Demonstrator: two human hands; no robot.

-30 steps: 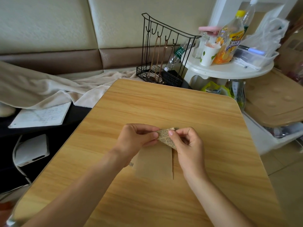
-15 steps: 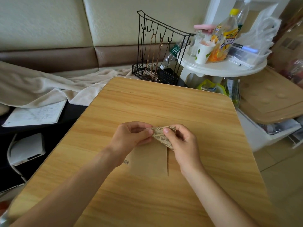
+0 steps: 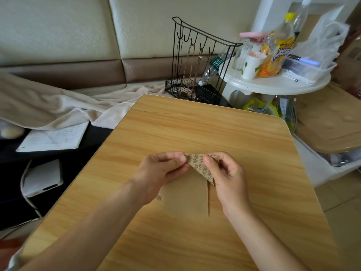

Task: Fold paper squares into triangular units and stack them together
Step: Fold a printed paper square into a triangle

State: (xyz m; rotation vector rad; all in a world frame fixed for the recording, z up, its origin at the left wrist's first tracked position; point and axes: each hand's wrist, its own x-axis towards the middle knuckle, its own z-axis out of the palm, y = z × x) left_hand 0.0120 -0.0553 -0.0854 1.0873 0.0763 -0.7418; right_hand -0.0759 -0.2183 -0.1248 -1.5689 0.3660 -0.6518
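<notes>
- Light wood-grain table with rounded corners point(image 3: 234, 133): it carries your work. Most of its far half is bare; the paper lies toward the near middle.
- Cream blanket point(image 3: 58, 106): it is draped off the table's far left corner, on the seat behind.
- Round white side table point(image 3: 273, 87): it stands off the far right corner and holds bottles, a cup and a clear tray.
- Black wire hook rack point(image 3: 197, 61): it stands just beyond the far edge.
- White lined notebook point(image 3: 52, 137): it lies off the left edge, below the blanket.
- Brown kraft paper square with newsprint-patterned reverse point(image 3: 185, 196): it lies flat at the near middle, plain side up, with a slit-like edge down its right side. Its far right corner is turned over toward you as a printed triangular flap point(image 3: 197, 163). I judge it light, thin and limp. It should crease readily and slide on the smooth top, so hold it at the flap's corners and press the rest down.
- Your left hand point(image 3: 162, 171): thumb and fingers pinch the flap's left tip.
- Your right hand point(image 3: 226, 173): thumb and forefinger pinch the flap's top right, other fingers curled.
- No finished units or stack are visible. I judge folding to be at an early stage.
</notes>
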